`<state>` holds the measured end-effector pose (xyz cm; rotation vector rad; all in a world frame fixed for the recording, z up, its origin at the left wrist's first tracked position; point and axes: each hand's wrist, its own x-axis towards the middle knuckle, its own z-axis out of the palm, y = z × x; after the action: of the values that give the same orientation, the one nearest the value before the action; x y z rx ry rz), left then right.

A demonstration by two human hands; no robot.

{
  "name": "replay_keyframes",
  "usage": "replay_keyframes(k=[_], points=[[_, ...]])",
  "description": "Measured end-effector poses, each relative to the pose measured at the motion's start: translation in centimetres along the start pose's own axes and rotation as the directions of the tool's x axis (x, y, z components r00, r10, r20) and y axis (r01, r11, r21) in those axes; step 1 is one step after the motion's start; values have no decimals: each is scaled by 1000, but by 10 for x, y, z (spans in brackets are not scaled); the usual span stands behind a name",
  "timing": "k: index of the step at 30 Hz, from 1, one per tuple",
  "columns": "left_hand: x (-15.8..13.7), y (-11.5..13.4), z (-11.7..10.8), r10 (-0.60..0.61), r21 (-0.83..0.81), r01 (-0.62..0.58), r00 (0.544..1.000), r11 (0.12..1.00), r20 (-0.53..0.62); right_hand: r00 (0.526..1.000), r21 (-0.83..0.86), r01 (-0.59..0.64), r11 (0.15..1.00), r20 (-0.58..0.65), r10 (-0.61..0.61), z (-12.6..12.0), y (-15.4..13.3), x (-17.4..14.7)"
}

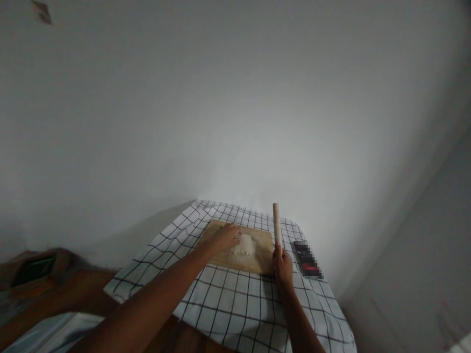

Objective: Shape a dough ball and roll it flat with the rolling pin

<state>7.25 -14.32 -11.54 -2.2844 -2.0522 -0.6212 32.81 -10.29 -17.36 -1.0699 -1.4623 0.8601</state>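
On the wooden board (217,258) lies a flat pale piece of dough (246,245) with an uneven edge. My left hand (227,236) is at the dough's left edge, its fingers bent and closed on that edge; the fingertips are partly hidden. My right hand (283,266) is wrapped round the lower end of a wooden rolling pin (276,223). The pin points up and away from me, beside the right edge of the board and apart from the dough.
A white checked cloth (231,294) covers the table under the board. To the right of my right hand lies a dark flat object (307,260), partly blurred out. A wall (243,122) rises behind the table. Blurred items (37,269) stand low at the left.
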Motion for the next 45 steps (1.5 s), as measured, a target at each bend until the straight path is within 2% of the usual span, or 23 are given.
replay_keyframes(k=[4, 8, 12, 16, 20, 23, 31, 35, 39, 42, 45], points=[[4, 10, 5, 66, -92, -67, 998, 994, -18, 1000, -11, -2, 1000, 3, 2, 0, -3, -1], [5, 18, 10, 60, -252, -31, 993, 967, 106, 999, -21, -11, 1000, 33, 12, 0, 0, 0], [2, 18, 7, 81, -307, -21, 980, 952, 184, 1000, -31, -9, 999, 27, 10, -1, -2, -1], [-5, 22, 3, 72, -298, -42, 993, 954, 91, 1000, -48, 6, 999, 0, -6, -1, -6, -2], [-7, 27, 2, 19, -291, 12, 994, 957, 105, 1000, -50, 18, 999, -6, -18, 0, -6, -2], [-7, 27, 2, 22, -278, 8, 994, 961, 103, 1000, -57, 11, 998, -24, -13, 0, -8, -3], [-19, 35, 3, -11, -224, 11, 1000, 975, 1, 1000, -41, -5, 999, -24, 4, -1, -13, -4], [-14, 32, -3, -68, -209, 80, 996, 975, 62, 1000, -37, -2, 999, -25, 1, 0, -8, -2], [2, 25, -6, -70, -193, 106, 980, 975, 185, 1000, -22, 9, 1000, -25, -9, 2, -4, 0], [17, 23, -10, -88, -177, 149, 946, 973, 313, 1000, -17, -4, 1000, -19, 3, 2, -3, 0], [32, 26, -17, -100, -79, 151, 886, 985, 453, 1000, -11, -14, 1000, -15, 14, 2, -3, -1]])
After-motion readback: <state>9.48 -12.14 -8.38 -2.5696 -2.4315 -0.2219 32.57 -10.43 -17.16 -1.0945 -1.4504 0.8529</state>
